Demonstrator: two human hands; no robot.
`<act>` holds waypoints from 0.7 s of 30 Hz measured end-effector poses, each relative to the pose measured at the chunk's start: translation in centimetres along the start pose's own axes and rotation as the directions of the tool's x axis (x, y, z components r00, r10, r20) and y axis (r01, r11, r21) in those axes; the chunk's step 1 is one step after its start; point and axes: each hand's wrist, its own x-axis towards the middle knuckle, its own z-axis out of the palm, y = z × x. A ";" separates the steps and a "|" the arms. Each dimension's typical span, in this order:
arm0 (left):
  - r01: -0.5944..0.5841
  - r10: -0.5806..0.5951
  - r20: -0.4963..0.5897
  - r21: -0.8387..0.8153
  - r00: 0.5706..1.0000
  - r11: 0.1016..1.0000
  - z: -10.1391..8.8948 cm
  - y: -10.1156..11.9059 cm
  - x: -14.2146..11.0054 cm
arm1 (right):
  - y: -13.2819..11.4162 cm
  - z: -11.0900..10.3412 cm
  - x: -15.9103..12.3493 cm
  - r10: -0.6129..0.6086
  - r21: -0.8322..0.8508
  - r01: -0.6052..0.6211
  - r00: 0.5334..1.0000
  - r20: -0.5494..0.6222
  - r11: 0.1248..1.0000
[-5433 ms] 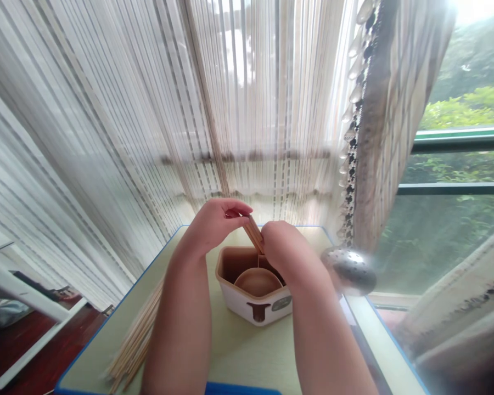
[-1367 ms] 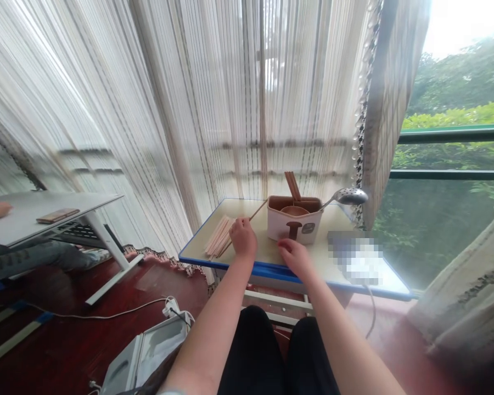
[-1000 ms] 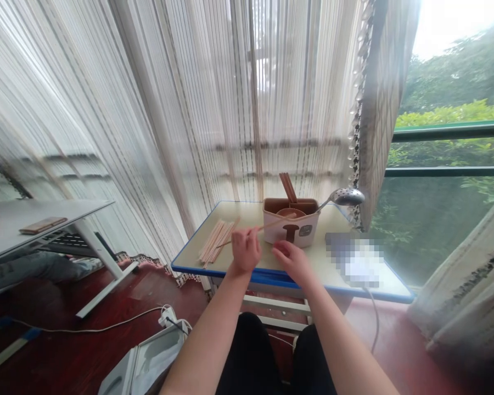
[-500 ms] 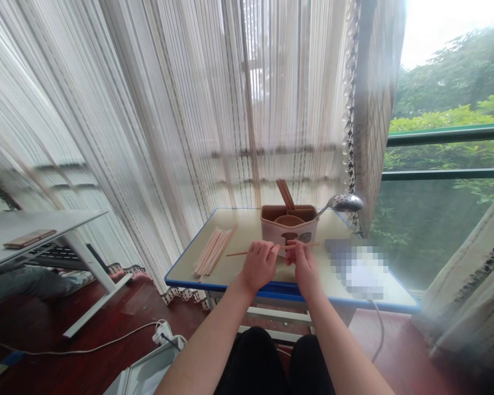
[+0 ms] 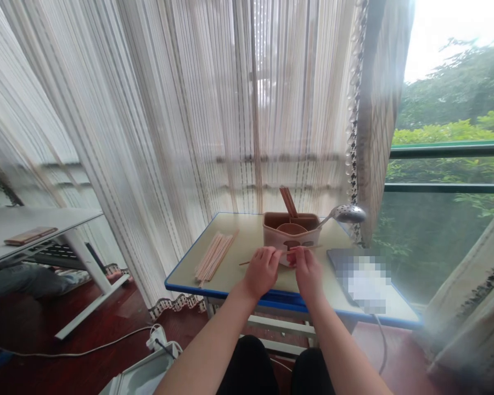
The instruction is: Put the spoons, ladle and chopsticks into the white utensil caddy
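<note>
A thin wooden chopstick (image 5: 286, 253) lies nearly level across both hands, one tip out past each side. My left hand (image 5: 263, 271) is closed round its left part, and the fingers of my right hand (image 5: 308, 272) pinch it farther right. Just behind the hands stands a beige and brown utensil holder (image 5: 270, 237) with a face-like print, partly covered by my fingers. Brown chopsticks (image 5: 288, 202) stick up from its back, and a slotted metal ladle (image 5: 349, 214) leans out to the right. Left of my hands lies a bundle of pale chopsticks (image 5: 216, 257).
All this is on a small blue-edged table (image 5: 181, 274). A dark flat object (image 5: 338, 262) with a blurred white patch and a cable (image 5: 383, 343) lies on the right. At lower left are a power strip (image 5: 158, 336) and another table (image 5: 76, 215).
Less of the chopstick shows beyond my left hand than before. Both hands keep hold of it in front of the holder. The view has tilted up slightly.
</note>
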 end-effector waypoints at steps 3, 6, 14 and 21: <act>0.133 -0.134 -0.098 -0.018 0.986 0.991 0.6 -0.5 0.1 | -2.7 0.2 2.7 -0.132 -0.087 0.146 0.979 0.157 0.985; 0.264 -0.266 -0.212 -0.040 0.940 0.964 1.0 -1.0 0.2 | -6.8 1.1 6.7 -0.266 -0.184 0.346 0.896 0.355 0.920; 0.458 -0.461 -0.216 -0.064 0.861 0.886 1.4 -1.6 0.8 | -14.6 7.9 11.5 -0.149 -0.530 0.605 0.730 0.666 0.595; 0.473 -0.484 -0.174 -0.098 0.858 0.875 2.0 -1.1 1.0 | -12.6 8.7 10.5 -0.295 -0.430 0.718 0.647 0.703 0.547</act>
